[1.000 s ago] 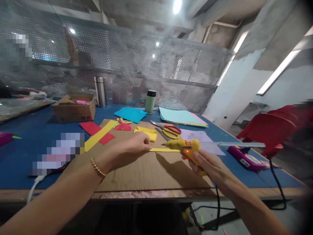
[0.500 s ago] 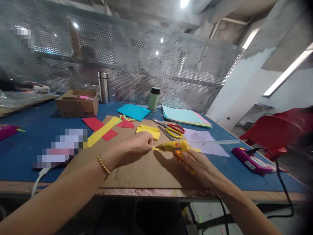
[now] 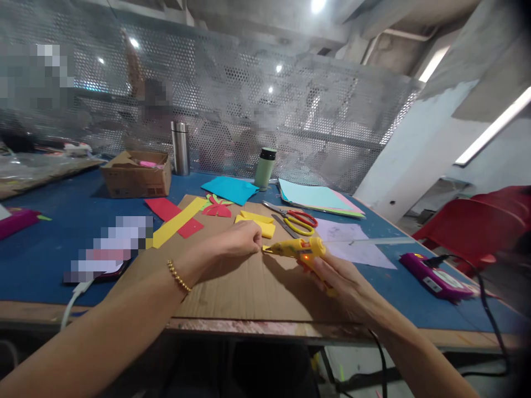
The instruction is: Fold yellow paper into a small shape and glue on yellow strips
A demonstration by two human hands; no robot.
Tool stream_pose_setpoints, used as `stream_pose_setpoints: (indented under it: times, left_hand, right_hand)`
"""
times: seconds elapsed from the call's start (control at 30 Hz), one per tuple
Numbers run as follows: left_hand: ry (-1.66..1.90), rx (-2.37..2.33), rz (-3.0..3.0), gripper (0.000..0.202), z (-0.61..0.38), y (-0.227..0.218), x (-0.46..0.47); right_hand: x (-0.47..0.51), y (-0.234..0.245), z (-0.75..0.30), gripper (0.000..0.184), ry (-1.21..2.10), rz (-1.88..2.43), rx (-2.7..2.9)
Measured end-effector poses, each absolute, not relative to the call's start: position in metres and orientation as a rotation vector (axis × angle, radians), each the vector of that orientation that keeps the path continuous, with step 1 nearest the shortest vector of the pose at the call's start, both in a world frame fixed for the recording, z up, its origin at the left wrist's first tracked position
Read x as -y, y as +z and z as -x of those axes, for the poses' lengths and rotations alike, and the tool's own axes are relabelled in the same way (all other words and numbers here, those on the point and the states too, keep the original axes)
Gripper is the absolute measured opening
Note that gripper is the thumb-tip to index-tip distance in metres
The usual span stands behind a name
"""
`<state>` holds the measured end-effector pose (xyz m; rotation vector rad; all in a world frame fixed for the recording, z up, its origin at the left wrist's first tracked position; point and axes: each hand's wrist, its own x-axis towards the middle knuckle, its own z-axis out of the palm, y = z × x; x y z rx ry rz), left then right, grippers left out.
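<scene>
My right hand (image 3: 332, 273) is wrapped around a yellow hot glue gun (image 3: 296, 249), its orange light lit and a clear glue stick (image 3: 369, 242) sticking out behind. The gun's nozzle points left, close to my left fingertips. My left hand (image 3: 244, 237) is closed in a pinch above the cardboard (image 3: 232, 287), with a small end of a yellow paper strip (image 3: 265, 248) showing at its fingers by the nozzle. The rest of that strip is hidden. Just behind my left hand lies a folded yellow paper piece (image 3: 255, 222).
Scissors (image 3: 301, 219) and a grey blade (image 3: 285, 225) lie beyond the gun. Red cut paper (image 3: 218, 207), a yellow strip (image 3: 178, 223), blue paper (image 3: 230, 189) and lilac paper (image 3: 348, 243) lie around. A phone (image 3: 110, 249), cardboard box (image 3: 136, 176), bottle (image 3: 265, 168) and purple power strip (image 3: 433, 276) stand farther out.
The view has shifted slightly, moving everything a little rightward. A yellow strip end that showed right of the glue gun is no longer visible. Both hands keep nearly the same pose.
</scene>
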<state>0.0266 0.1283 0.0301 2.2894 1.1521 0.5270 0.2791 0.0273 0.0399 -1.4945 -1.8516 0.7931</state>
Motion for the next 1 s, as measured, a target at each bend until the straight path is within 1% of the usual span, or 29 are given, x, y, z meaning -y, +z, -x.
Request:
stream_pose_setpoints:
  times: [0.17, 0.27, 0.4, 0.6, 0.7, 0.77, 1.0]
  left_hand:
    - [0.586, -1.107, -2.228, 0.011, -0.035, 0.033, -0.128]
    - [0.649, -1.041, -2.290, 0.013, -0.041, 0.030, -0.127]
    - [0.637, -1.036, -2.434, 0.009, -0.042, 0.028, -0.121]
    - [0.608, -1.083, -2.437, 0.005, -0.045, 0.028, -0.116]
    - [0.602, -1.102, -2.508, 0.011, -0.053, 0.029, -0.117]
    - [0.576, -1.137, -2.533, 0.011, -0.058, 0.029, -0.116]
    - [0.593, -1.228, -2.287, 0.004, -0.062, 0.023, -0.118]
  right_hand:
    - [-0.023, 0.050, -0.289, 0.064, 0.722, 1.522, 1.772]
    - [-0.022, 0.054, -0.305, 0.065, 0.653, 1.550, 1.711]
    - [-0.020, 0.055, -0.326, 0.062, 0.592, 1.564, 1.654]
    - [-0.013, 0.062, -0.330, 0.060, 0.555, 1.565, 1.571]
    - [-0.013, 0.064, -0.331, 0.060, 0.568, 1.548, 1.556]
    - [-0.013, 0.064, -0.333, 0.059, 0.589, 1.536, 1.551]
    - [-0.009, 0.063, -0.338, 0.055, 0.593, 1.529, 1.524]
